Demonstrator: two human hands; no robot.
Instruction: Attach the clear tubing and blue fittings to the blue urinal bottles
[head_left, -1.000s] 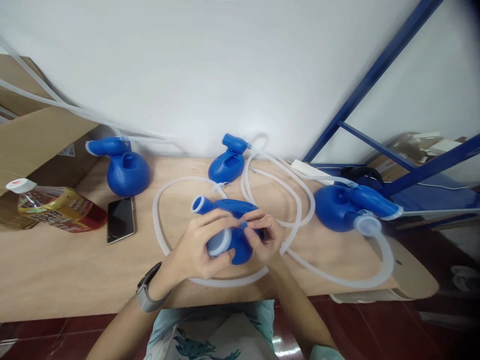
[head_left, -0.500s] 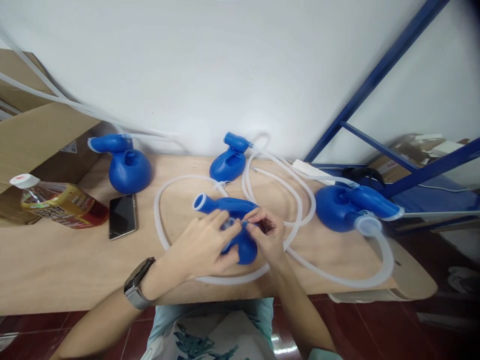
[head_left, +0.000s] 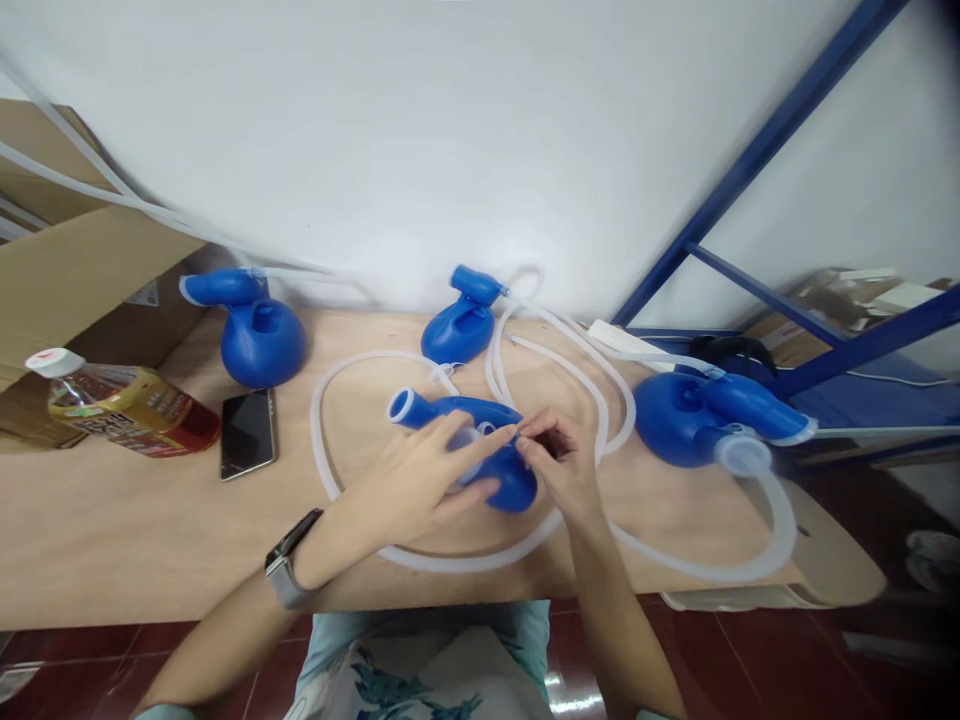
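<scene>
A blue plastic urinal bottle (head_left: 517, 482) lies on its side in front of me, its open white-rimmed neck pointing left. My left hand (head_left: 431, 460) rests over the bottle and grips it, thumb low and fingers across the top. Between those fingers shows a translucent cap-like piece (head_left: 466, 440), partly hidden. At the bottle's right side, my right hand (head_left: 559, 460) pinches thumb and fingertips together beside the left index fingertip. Whatever sits in that pinch is too small and covered to name. A translucent hose (head_left: 450, 563) loops on the table around the bottle.
More blue bottles with hoses stand at the back left (head_left: 262, 345), back middle (head_left: 457, 335) and right (head_left: 671, 425). A drink bottle (head_left: 135, 405), a phone (head_left: 248, 433) and a cardboard box (head_left: 97, 270) are at the left. A blue metal frame (head_left: 757, 165) rises at the right.
Both hands have shifted slightly right, with the bottle turning a little under them. My left index finger has stretched out towards the right fingertips.
</scene>
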